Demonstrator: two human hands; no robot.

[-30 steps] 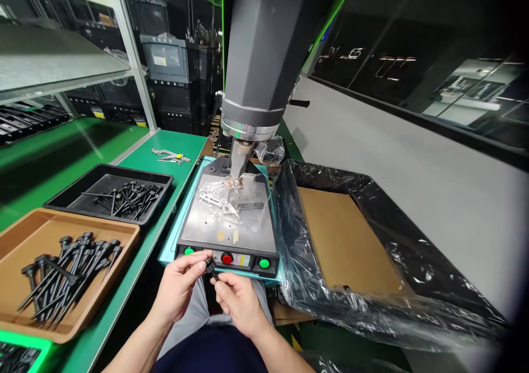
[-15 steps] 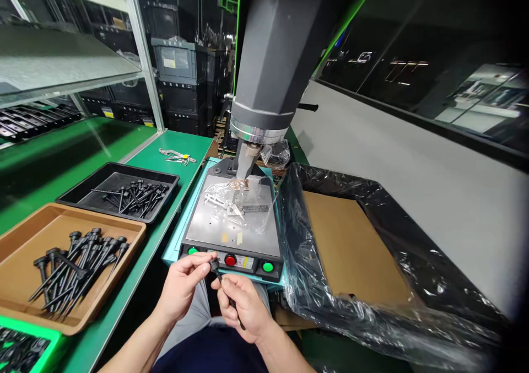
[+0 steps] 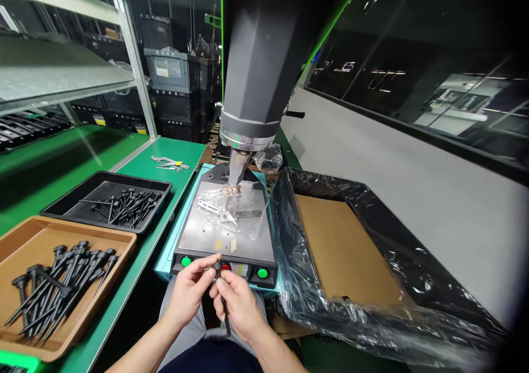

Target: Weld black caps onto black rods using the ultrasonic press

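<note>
Both hands meet in front of the machine's control panel, on one black rod-like part (image 3: pixel 217 266) with a thicker knobbed head and a slim shaft. My left hand (image 3: pixel 185 295) is closed, its thumb and fingertips pinching the head. My right hand (image 3: pixel 240 306) wraps round the shaft just below, and the lower end sticks out beneath its fingers. The part points downward, tilted slightly. Similar black parts (image 3: pixel 68 276) lie heaped in a brown tray (image 3: pixel 126 239) at the left. More of them, thinner-looking, rest in a black tray (image 3: pixel 70 199) behind it.
A machine with a large grey head (image 3: pixel 256 75) stands over a metal plate (image 3: pixel 194 227), where clear film and fixture pieces lie. Green buttons (image 3: pixel 262 273) flank a red one. At right is a plastic-lined box (image 3: pixel 289 241) holding cardboard (image 3: pixel 347 246). Pliers (image 3: pixel 167 162) lie on the green bench.
The view has shifted slightly, so the surroundings sit further left and lower. The black part is turned more upright between my hands, and both hands still hold it.
</note>
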